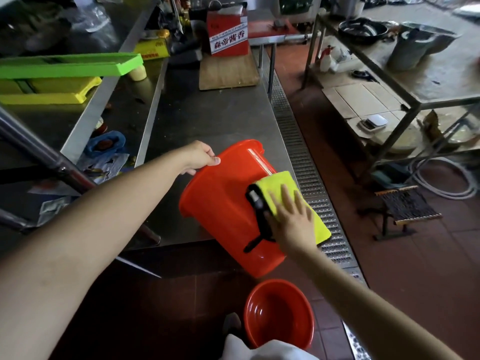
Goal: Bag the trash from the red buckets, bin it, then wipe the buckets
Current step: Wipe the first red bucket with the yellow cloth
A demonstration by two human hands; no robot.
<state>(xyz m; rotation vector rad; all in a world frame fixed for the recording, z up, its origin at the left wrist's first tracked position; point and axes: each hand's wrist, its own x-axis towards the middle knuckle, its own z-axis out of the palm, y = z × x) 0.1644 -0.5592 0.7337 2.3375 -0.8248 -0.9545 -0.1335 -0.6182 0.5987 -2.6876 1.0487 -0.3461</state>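
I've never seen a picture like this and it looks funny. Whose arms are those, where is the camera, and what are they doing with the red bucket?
The arms belong to a person who wears a camera on the head, so you see what they see, looking down. There is only this one picture. The left hand grips the rim of a red bucket, which is tipped on its side at the edge of a metal table. The right hand lies flat, pressing a yellow cloth against the bucket's outside to wipe it. A second red bucket stands on the floor below, and it looks empty. Farther back on the table are a wooden board and a red box.
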